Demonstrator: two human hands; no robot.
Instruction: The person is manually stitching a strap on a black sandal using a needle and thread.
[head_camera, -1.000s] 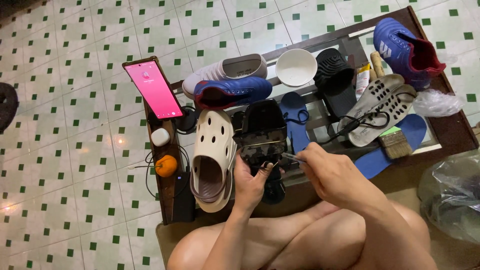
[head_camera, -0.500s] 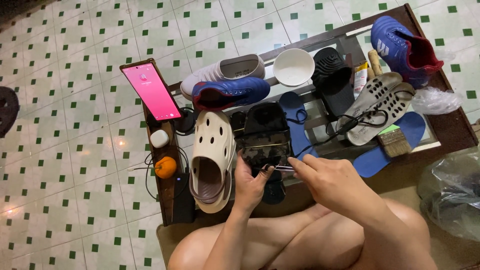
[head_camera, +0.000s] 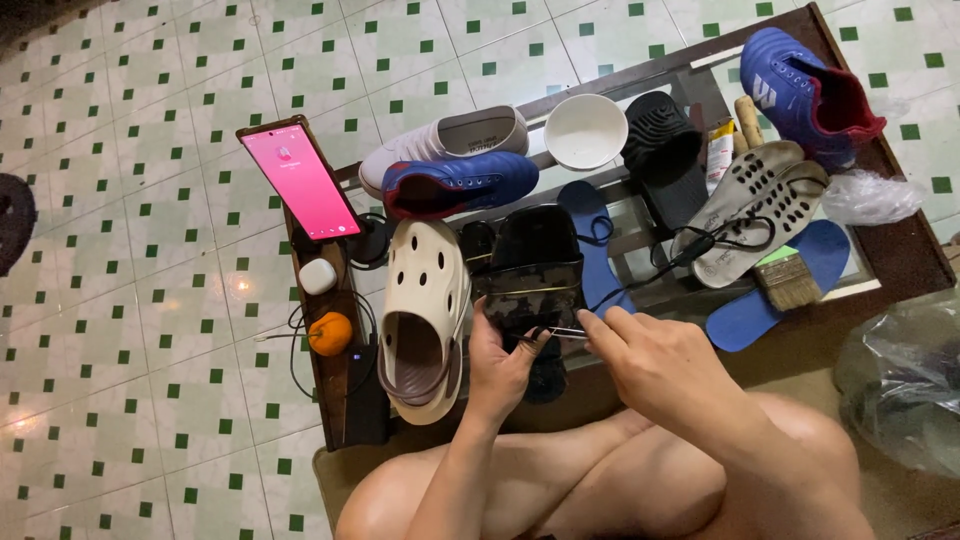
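Both hands meet over a black shoe (head_camera: 535, 275) at the worktop's (head_camera: 905, 250) near edge: left hand (head_camera: 500, 365) fingers curl around its heel, right hand (head_camera: 655, 365) fingers pinch a thin metal tool (head_camera: 562, 331) against it. Just left lies a cream clog (head_camera: 420, 305).

Seen from above, a person's left hand (head_camera: 500, 365) grips a black shoe (head_camera: 535, 285) while the right hand (head_camera: 650, 360) holds a thin metal tool (head_camera: 562, 331) against it. Just left of the grip lies a cream clog (head_camera: 425, 300); beyond, a white bowl (head_camera: 585, 130).
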